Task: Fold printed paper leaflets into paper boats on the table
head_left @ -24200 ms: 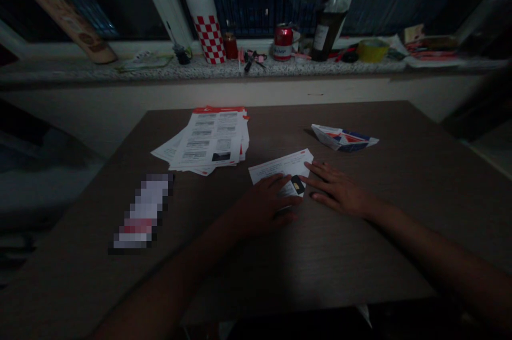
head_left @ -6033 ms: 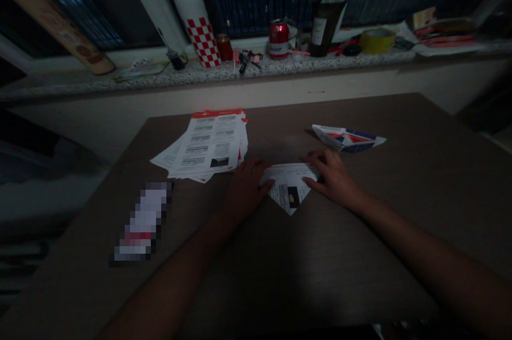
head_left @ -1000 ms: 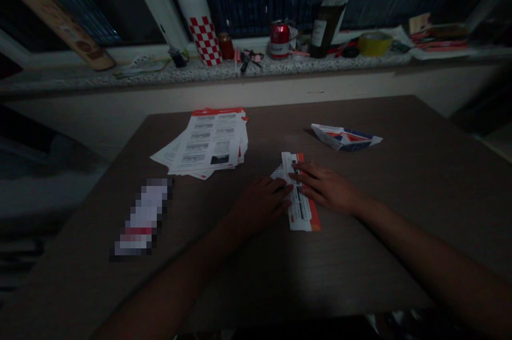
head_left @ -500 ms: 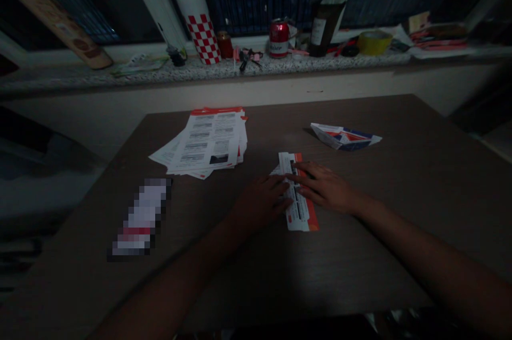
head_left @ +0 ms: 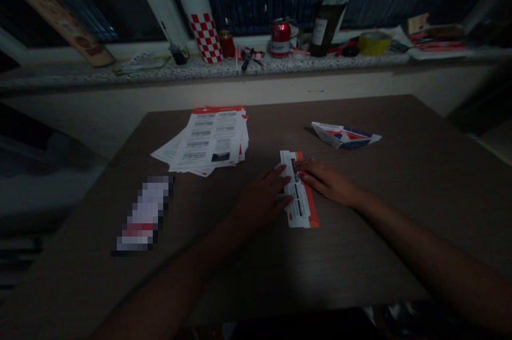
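Observation:
A sheet of printed paper (head_left: 299,215), folded into a narrow white strip with an orange edge, lies on the dark wooden table (head_left: 256,270). My left hand (head_left: 262,196) rests on its left side, fingers apart and fingertips touching the paper. From the right, my right hand (head_left: 332,184) lies across the upper part of the strip with its fingers stretched out flat. A folded paper boat (head_left: 344,137) in white, blue and orange stands beyond my right hand.
A stack of printed sheets (head_left: 208,143) lies at the back left, with a blurred-out phone-shaped object (head_left: 144,215) nearer. On the windowsill (head_left: 280,66) stand a checkered white bottle (head_left: 206,36), a red can (head_left: 280,39), a dark bottle (head_left: 320,31) and yellow tape (head_left: 374,43).
The fingers of my right hand have shifted slightly up along the strip. My left fingers have spread a little more. The paper stays in place under both hands.

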A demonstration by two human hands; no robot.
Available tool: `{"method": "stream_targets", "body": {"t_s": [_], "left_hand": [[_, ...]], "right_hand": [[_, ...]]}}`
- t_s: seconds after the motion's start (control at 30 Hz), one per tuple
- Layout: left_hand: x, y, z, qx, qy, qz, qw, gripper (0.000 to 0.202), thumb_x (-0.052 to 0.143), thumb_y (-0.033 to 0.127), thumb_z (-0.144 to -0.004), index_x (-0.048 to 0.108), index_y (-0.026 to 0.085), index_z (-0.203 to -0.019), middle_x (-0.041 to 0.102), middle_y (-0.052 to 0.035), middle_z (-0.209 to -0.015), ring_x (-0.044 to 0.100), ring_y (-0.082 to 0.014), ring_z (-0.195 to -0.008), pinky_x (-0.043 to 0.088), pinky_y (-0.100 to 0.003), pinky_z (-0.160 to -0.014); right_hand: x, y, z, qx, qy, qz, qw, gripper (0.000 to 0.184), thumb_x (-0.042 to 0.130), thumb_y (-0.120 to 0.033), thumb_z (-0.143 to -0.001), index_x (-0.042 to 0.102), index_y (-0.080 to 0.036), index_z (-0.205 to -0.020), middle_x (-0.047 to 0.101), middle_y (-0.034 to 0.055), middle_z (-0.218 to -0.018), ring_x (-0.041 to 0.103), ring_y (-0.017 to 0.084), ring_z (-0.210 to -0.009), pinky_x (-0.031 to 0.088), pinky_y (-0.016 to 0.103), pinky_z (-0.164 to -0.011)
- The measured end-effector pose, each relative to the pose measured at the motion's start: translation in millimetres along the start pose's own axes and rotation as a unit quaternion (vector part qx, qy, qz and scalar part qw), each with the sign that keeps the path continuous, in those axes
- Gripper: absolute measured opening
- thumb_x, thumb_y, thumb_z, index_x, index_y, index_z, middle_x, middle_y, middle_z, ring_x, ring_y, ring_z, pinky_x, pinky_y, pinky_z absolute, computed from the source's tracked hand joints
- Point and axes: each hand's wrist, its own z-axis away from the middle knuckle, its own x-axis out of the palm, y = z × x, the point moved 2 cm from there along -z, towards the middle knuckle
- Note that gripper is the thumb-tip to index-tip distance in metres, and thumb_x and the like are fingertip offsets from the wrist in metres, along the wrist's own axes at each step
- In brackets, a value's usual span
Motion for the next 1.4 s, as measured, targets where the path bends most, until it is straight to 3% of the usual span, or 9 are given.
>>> {"method": "stream_targets", "body": {"t_s": [0.2, 0.47, 0.6, 0.8, 1.4], "left_hand": [[1.4, -1.6, -1.0, 0.000, 0.006, 0.007, 1.000, 0.050, 0.061, 0.050, -0.104, 0.060, 0.025, -0.147, 0.051, -0.0068, -0.164, 0.049, -0.0294, -0.148, 0.043, -0.049, -0.123], [0.7, -1.3, -2.7, 0.002, 0.003, 0.008, 1.000, 0.058, 0.060, 0.051, -0.104, 0.054, 0.021, -0.153, 0.050, -0.0080, -0.165, 0.049, -0.0297, -0.148, 0.043, -0.048, -0.122], [2.7, -0.9, -2.6, 0.003, 0.002, 0.008, 1.000, 0.057, 0.059, 0.051, -0.105, 0.054, 0.021, -0.153, 0.050, -0.0076, -0.165, 0.049, -0.0283, -0.149, 0.041, -0.046, -0.124], [3.0, 0.3, -4.0, 0.003, 0.006, 0.012, 1.000, 0.057, 0.061, 0.049, -0.104, 0.056, 0.019, -0.152, 0.052, -0.0079, -0.163, 0.049, -0.0287, -0.149, 0.041, -0.045, -0.124], [4.8, 0.3, -3.5, 0.001, 0.004, 0.018, 1.000, 0.058, 0.061, 0.050, -0.103, 0.054, 0.020, -0.152, 0.051, -0.0085, -0.164, 0.048, -0.0290, -0.150, 0.041, -0.047, -0.124]], "right_hand": [[0.9, -0.2, -3.4, 0.018, 0.022, -0.006, 1.000, 0.031, 0.056, -0.036, -0.106, 0.066, -0.027, -0.134, 0.069, 0.0105, -0.144, 0.065, 0.029, -0.133, 0.053, 0.053, -0.112], [-4.4, -8.9, -24.0, 0.019, 0.035, 0.018, 0.999, 0.008, 0.066, -0.026, -0.098, 0.072, -0.024, -0.104, 0.076, 0.0095, -0.120, 0.072, 0.029, -0.114, 0.057, 0.049, -0.102], [-5.5, -10.4, -28.7, 0.026, 0.036, 0.025, 0.999, 0.003, 0.071, -0.022, -0.092, 0.071, -0.023, -0.090, 0.074, 0.0106, -0.123, 0.071, 0.029, -0.117, 0.056, 0.049, -0.103], [-2.6, -9.1, -22.0, 0.043, 0.011, 0.009, 0.999, 0.002, 0.076, -0.023, -0.090, 0.075, -0.023, -0.088, 0.068, 0.0134, -0.134, 0.067, 0.031, -0.128, 0.054, 0.050, -0.108], [1.2, -10.7, -20.1, 0.047, 0.034, 0.043, 0.997, 0.004, 0.079, -0.022, -0.086, 0.075, -0.024, -0.086, 0.072, 0.0113, -0.132, 0.072, 0.032, -0.119, 0.057, 0.052, -0.102]]}}
